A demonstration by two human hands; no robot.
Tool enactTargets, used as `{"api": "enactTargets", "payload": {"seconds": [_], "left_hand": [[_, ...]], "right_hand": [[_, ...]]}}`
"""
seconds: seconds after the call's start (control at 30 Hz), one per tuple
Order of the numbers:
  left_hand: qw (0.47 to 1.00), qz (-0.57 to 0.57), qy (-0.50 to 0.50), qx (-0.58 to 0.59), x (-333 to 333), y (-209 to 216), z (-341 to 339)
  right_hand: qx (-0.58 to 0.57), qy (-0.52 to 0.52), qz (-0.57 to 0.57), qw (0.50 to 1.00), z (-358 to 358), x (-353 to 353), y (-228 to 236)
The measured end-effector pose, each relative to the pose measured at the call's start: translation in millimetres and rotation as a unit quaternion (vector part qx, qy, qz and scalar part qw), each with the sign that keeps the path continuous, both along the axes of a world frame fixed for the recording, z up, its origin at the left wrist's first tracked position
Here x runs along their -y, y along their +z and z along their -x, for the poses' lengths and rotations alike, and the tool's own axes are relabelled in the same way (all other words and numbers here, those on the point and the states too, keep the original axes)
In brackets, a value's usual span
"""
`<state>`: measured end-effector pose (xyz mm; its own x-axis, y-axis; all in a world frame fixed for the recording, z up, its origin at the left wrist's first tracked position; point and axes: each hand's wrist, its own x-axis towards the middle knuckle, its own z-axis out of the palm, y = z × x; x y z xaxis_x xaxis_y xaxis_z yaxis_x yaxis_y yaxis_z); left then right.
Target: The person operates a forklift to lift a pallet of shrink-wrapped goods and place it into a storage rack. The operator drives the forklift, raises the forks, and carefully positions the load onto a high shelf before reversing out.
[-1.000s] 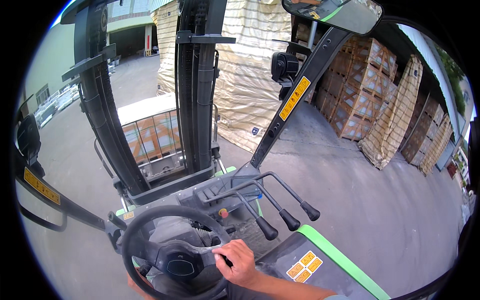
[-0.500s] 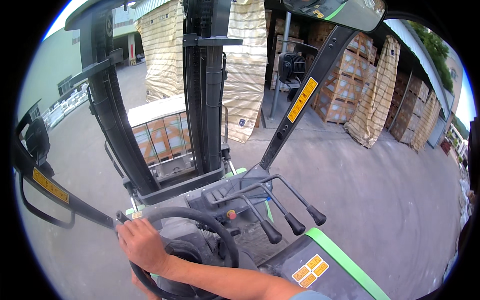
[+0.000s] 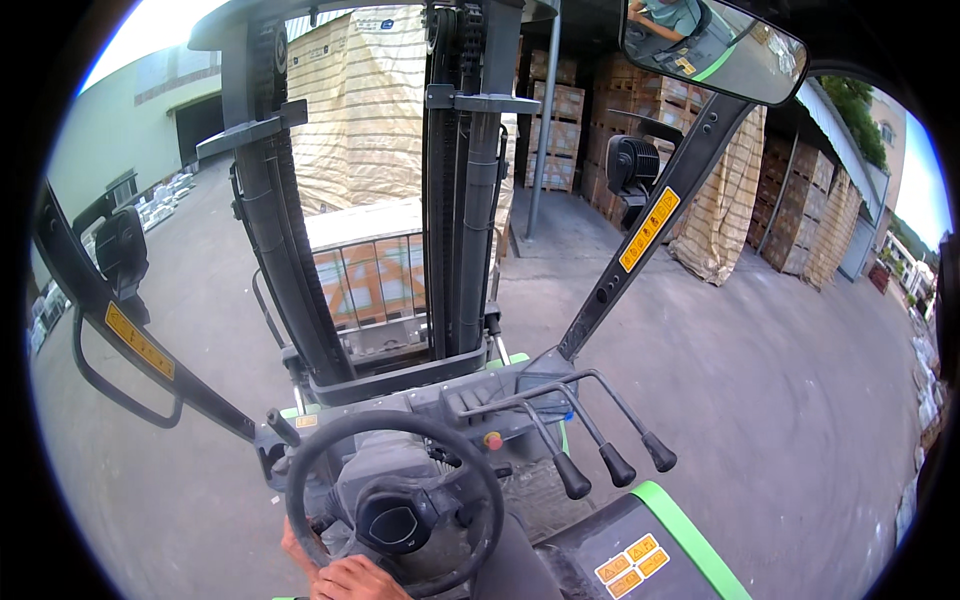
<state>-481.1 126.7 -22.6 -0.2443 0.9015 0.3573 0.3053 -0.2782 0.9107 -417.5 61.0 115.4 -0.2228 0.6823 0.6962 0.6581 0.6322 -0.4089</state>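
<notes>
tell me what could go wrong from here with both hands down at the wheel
The right hand and left hand sit close together by the lower left of the round black steering wheel, so they might get in each other's way. The tall black metal mast partly hides the brown wooden crate with a white top, so something ahead could be missed.

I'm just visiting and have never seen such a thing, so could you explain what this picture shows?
It comes from a fisheye camera worn on a person's head, looking down, so straight edges bend. There is no robot: the person's bare hands, close together, are at the lower left of a black steering wheel; their grip is partly hidden. The machine looks like a forklift: a tall dark mast rises in front, with a wood-framed load beyond it. Three black-tipped levers sit to the wheel's right, and no hand holds them.
</notes>
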Motion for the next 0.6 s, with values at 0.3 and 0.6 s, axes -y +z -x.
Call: {"api": "enactTargets", "payload": {"seconds": [0.3, 0.6], "left_hand": [[0.999, 0.001, -0.053, 0.0, -69.7, -10.4, 73.5], [0.998, 0.012, -0.069, 0.003, -105.1, -23.3, 88.8]], "right_hand": [[-0.002, -0.067, -0.035, 0.997, 90.9, -77.4, -17.1], [-0.075, -0.092, 0.003, 0.993, 107.0, -120.7, -19.5]]}}
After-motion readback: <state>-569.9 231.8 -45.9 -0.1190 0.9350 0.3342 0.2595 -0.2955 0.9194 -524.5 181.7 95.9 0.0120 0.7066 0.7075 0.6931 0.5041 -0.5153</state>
